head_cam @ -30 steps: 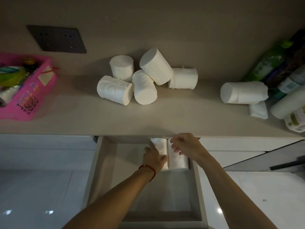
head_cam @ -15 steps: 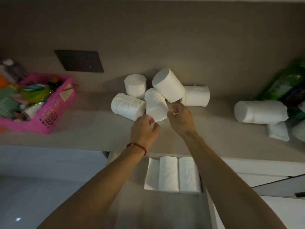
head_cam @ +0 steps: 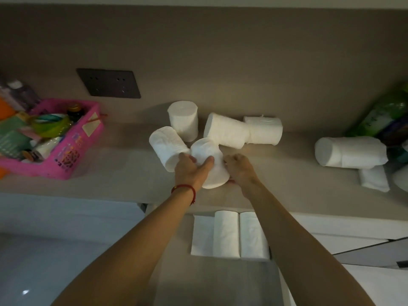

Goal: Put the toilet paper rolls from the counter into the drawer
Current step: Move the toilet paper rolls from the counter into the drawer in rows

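Several white toilet paper rolls lie in a cluster on the beige counter (head_cam: 114,186). Both hands hold the front roll (head_cam: 215,171) of that cluster near the counter's edge: my left hand (head_cam: 191,167), with a red string at the wrist, wraps its left side, and my right hand (head_cam: 239,167) presses its right side. Beside it lie a left roll (head_cam: 166,150), an upright back roll (head_cam: 183,120), a tilted roll (head_cam: 226,131) and another roll (head_cam: 263,130). A larger roll (head_cam: 350,152) lies farther right. Three rolls (head_cam: 227,235) sit side by side in the open drawer (head_cam: 172,250) below.
A pink basket (head_cam: 66,157) full of small items stands at the counter's left end. Green and dark packages (head_cam: 384,115) crowd the right end, with a small white packet (head_cam: 373,180) in front. A dark wall socket plate (head_cam: 109,83) sits above the counter.
Both hands rose from the drawer to the counter and closed around the front roll, which now sits slightly nearer the counter's edge. The view tilted upward.
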A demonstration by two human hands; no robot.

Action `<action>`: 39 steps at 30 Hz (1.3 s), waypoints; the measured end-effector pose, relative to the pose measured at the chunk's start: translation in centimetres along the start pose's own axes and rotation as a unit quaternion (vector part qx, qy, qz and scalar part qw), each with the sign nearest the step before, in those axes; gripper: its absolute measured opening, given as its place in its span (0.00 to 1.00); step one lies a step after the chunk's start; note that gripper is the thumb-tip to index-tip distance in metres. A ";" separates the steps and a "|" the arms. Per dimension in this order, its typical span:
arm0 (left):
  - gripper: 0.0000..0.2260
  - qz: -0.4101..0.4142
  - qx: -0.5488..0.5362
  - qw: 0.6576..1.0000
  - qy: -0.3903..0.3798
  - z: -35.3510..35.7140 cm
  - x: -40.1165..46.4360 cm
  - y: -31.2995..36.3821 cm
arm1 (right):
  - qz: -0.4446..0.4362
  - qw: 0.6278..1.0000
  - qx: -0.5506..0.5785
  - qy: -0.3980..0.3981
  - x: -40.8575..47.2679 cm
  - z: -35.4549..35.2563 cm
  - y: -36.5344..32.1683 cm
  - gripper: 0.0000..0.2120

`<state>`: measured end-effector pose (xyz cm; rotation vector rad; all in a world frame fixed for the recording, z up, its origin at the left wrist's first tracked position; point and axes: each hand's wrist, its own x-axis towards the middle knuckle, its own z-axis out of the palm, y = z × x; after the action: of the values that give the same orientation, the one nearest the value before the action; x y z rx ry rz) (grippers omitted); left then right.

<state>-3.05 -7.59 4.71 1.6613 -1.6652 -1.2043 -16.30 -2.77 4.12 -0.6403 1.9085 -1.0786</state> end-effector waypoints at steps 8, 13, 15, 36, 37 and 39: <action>0.19 -0.100 -0.159 0.977 -0.097 -2.3 -2.0 -2.3 | -0.039 0.999 -0.014 -0.029 -2.9 -0.5 2.0 0.10; 0.09 -0.105 -0.179 0.972 -0.112 -6.4 -5.9 -5.7 | -0.098 0.989 -0.103 -0.040 -6.1 -0.1 4.5 0.13; 0.11 -0.103 -0.160 0.974 -0.120 -8.1 -7.8 -7.7 | -0.141 0.968 -0.205 -0.039 -7.5 1.0 6.6 0.14; 0.29 -0.074 0.125 0.989 -0.042 -4.5 -10.1 -16.7 | -0.419 0.622 -0.657 -0.081 -7.7 4.3 15.7 0.15; 0.30 -0.078 0.128 0.988 -0.043 -4.1 -9.9 -16.5 | -0.420 0.636 -0.644 -0.070 -7.8 3.8 15.8 0.17; 0.33 -0.078 0.137 0.986 -0.043 -3.3 -9.8 -16.3 | -0.416 0.659 -0.624 -0.052 -8.2 2.9 15.8 0.21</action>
<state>9.62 3.20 -5.10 1.9627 -1.8516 -1.1761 -9.99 9.94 -6.98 -2.4439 2.0476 0.1016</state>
